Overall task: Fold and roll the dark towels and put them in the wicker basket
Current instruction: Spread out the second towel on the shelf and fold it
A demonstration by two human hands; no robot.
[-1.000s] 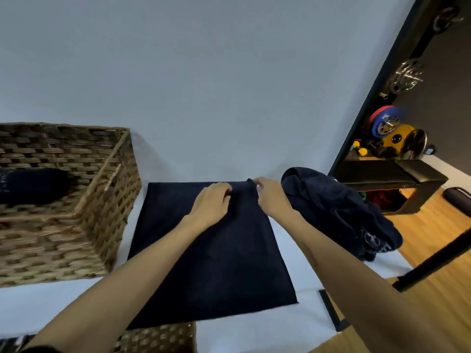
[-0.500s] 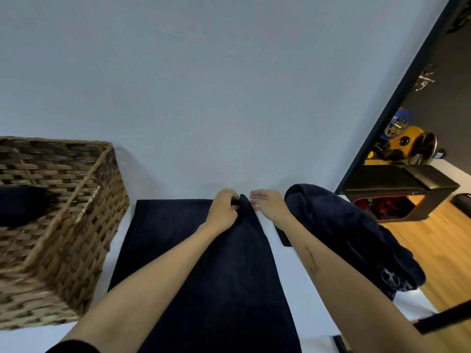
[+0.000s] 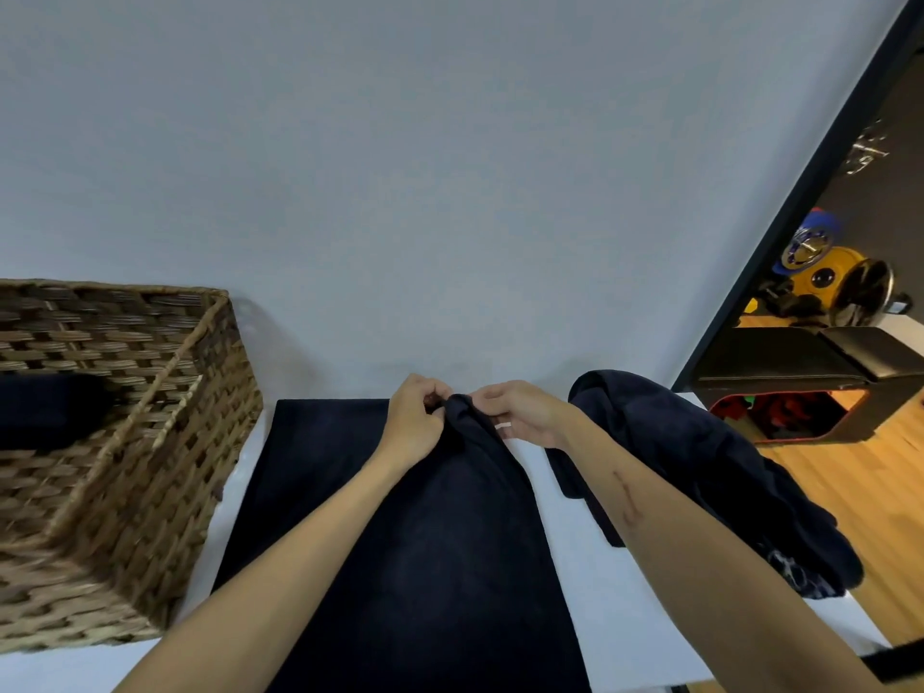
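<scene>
A folded dark towel (image 3: 430, 552) lies flat on the white table (image 3: 615, 592), running from the wall toward me. My left hand (image 3: 412, 425) and my right hand (image 3: 525, 415) both pinch its far right corner, which is bunched and lifted off the table. The wicker basket (image 3: 125, 472) stands at the left, touching the towel's side. A rolled dark towel (image 3: 47, 410) lies inside it. A heap of loose dark towels (image 3: 700, 472) sits at the right, partly behind my right forearm.
A grey wall (image 3: 400, 167) rises right behind the table. The table's right edge drops to a wooden floor (image 3: 880, 492). A black bench (image 3: 810, 367) and weight plates (image 3: 830, 277) stand beyond it at the right.
My hands have come together at the towel's far right corner, gathering and lifting it. The camera has moved closer and tilted, so the basket and the heap sit lower and larger.
</scene>
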